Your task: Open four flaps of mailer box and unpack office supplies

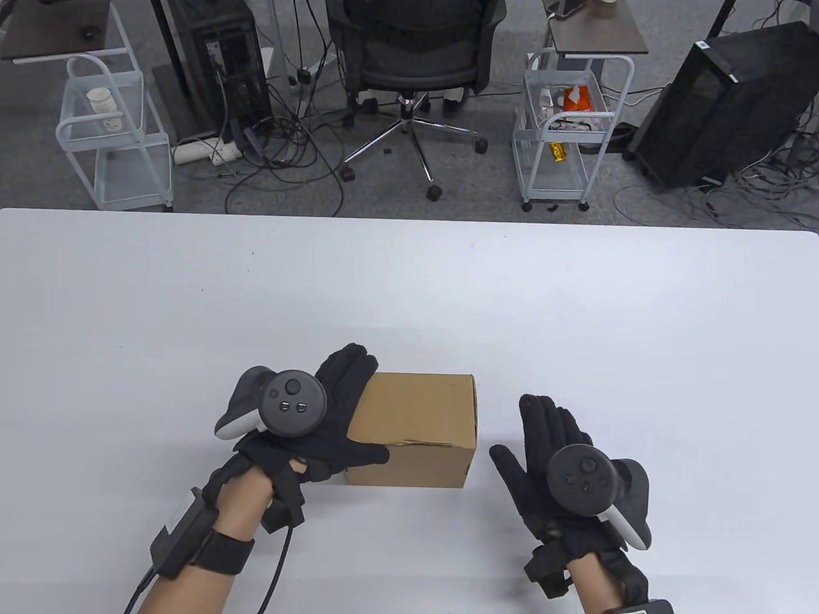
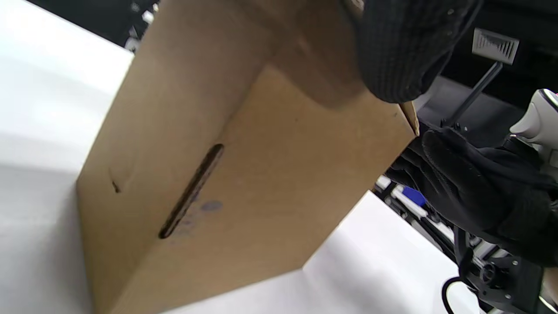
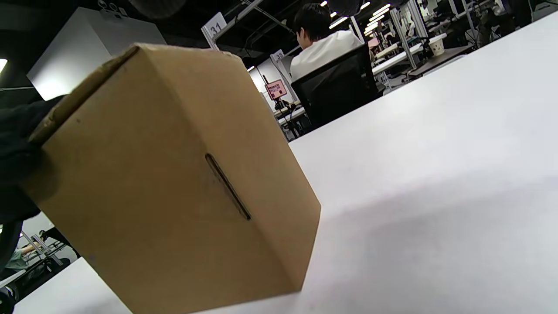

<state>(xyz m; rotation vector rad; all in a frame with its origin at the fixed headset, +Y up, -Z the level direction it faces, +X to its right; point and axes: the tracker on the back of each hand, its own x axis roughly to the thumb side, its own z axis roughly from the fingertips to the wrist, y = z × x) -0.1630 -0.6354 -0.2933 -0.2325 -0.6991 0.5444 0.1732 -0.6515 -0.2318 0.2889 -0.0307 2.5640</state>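
A closed brown cardboard mailer box [image 1: 419, 425] sits on the white table [image 1: 409, 300] near its front edge. My left hand [image 1: 339, 422] rests on the box's left end, fingers over its top and thumb across the near top edge. The left wrist view shows the box's near side [image 2: 244, 183] with a slot and my thumb [image 2: 396, 52] on the top edge. My right hand [image 1: 544, 448] hovers open to the right of the box, palm down, not touching it. The right wrist view shows the box [image 3: 174, 187] with a slot; no fingers of that hand show there.
Beyond the table's far edge stand an office chair [image 1: 416, 70], two white wire carts [image 1: 112, 137] [image 1: 566, 134], a computer tower [image 1: 723, 109] and floor cables. The table stretches wide on all sides of the box.
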